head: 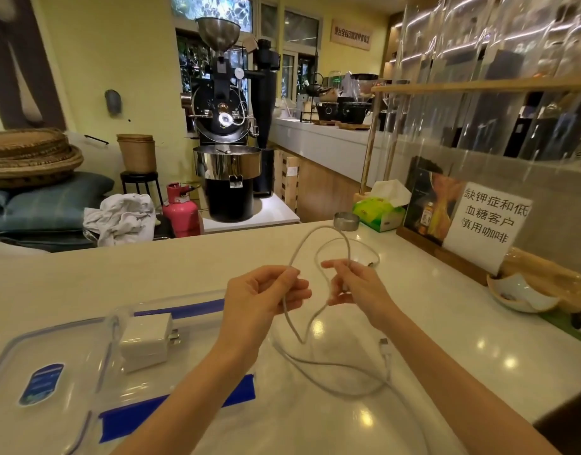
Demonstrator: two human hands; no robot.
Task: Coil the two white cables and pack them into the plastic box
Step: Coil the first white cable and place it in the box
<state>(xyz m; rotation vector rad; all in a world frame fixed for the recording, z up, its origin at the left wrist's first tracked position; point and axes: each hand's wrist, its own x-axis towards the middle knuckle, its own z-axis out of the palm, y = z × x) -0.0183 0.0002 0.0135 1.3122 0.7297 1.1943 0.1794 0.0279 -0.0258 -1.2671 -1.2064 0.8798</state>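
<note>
Above the white counter, my left hand and my right hand both pinch one white cable, which arches up in a loop between them and hangs down in a V below. A second white cable lies loosely curved on the counter beneath my right forearm, its plug end pointing away from me. The clear plastic box with blue clips stands open to the left, with a white charger block inside. Its lid lies at the near left.
A small metal dish and a green tissue pack sit at the counter's far edge. A framed sign with a paper notice and a white ceramic bowl stand along the right side. A coffee roaster stands beyond the counter.
</note>
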